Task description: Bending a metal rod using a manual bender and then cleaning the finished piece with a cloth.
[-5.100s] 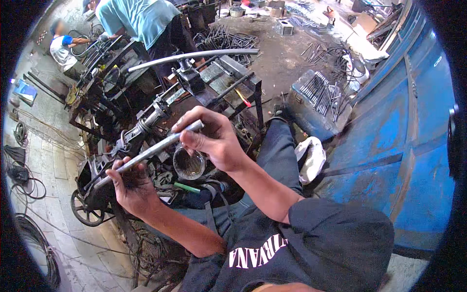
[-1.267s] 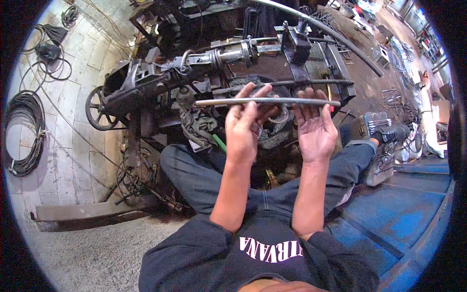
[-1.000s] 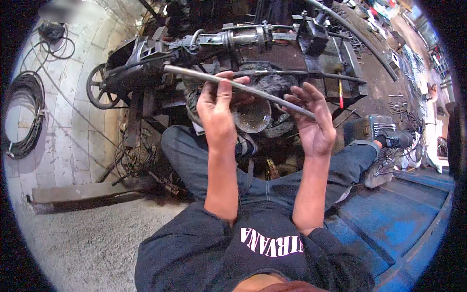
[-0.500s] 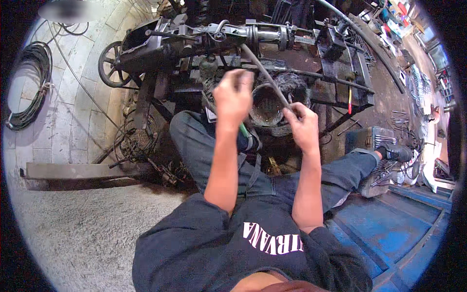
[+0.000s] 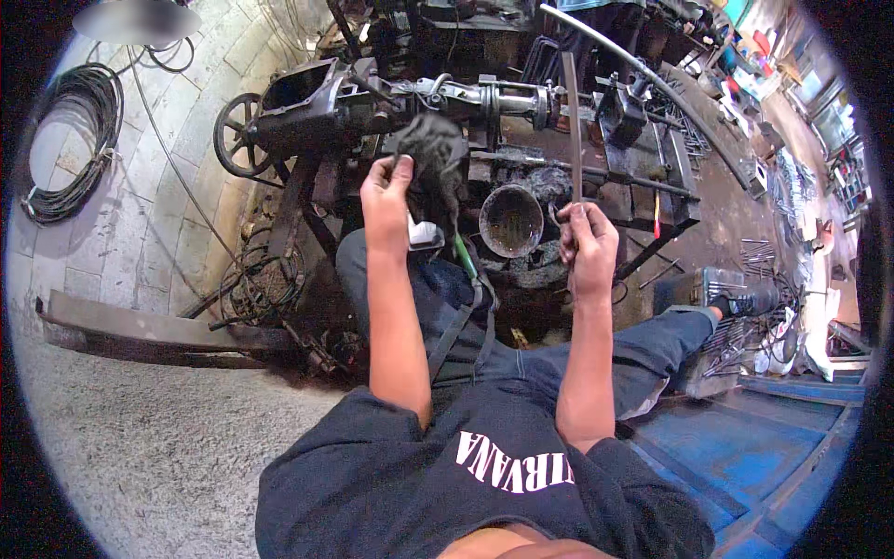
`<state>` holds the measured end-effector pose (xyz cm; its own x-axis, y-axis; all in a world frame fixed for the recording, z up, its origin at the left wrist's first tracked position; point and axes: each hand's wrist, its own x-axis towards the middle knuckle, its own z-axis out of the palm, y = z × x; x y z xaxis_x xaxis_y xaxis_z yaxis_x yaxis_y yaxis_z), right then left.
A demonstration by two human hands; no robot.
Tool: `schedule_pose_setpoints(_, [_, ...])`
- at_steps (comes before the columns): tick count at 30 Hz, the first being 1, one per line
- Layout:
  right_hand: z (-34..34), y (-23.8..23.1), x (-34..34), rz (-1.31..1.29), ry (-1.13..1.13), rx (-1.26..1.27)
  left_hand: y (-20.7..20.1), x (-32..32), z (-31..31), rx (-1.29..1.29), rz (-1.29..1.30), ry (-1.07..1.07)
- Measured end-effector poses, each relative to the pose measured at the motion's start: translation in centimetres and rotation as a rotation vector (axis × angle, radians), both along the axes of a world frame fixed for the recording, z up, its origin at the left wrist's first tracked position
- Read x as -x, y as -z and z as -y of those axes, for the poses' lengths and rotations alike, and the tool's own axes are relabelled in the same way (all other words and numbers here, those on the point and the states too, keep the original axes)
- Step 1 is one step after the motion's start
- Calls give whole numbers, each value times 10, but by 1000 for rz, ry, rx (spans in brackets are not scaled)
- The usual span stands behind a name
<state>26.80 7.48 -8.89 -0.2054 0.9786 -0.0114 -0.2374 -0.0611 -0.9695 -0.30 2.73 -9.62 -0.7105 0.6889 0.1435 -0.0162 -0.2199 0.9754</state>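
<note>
My left hand (image 5: pixel 387 197) is closed on a dirty grey rag (image 5: pixel 430 147), which hangs loose beyond the fingertips and is a little blurred. In my right hand (image 5: pixel 590 244) is the lower end of a long, narrow metal rod (image 5: pixel 574 130), standing nearly upright with its far end pointing away from me. Between the hands sits a round metal bowl (image 5: pixel 485 224) with dark liquid in it. Just below the left hand lie a white object (image 5: pixel 425 235) and a green-handled tool (image 5: pixel 464 253).
Ahead stands a greasy machine with a spoked handwheel (image 5: pixel 238 135) and a shiny cylinder (image 5: pixel 523 106). A red-tipped stick (image 5: pixel 657 216) is at its right. Coiled cable (image 5: pixel 107 126) lies on the left floor, and a blue metal panel (image 5: pixel 736 447) at lower right.
My left hand has moved left and now holds the rag. The rod in my right hand has swung from leaning left to nearly upright.
</note>
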Motion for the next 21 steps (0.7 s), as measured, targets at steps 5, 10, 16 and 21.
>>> schedule_pose_setpoints(5, [11, -9, 12, 68, -52, -101, -24, -19, -5, 408, -192, 352])
schedule_pose_setpoints(10, [16, -9, 15, 118, -96, -86, -29, -37, -9, 101, 371, 579])
schedule_pose_setpoints(16, [19, -18, 15, 75, -40, -57, -1, -51, -14, -305, 971, 693])
schedule_pose_setpoints(21, [21, -17, 16, 91, -65, -180, 18, -74, -18, -428, 890, 869])
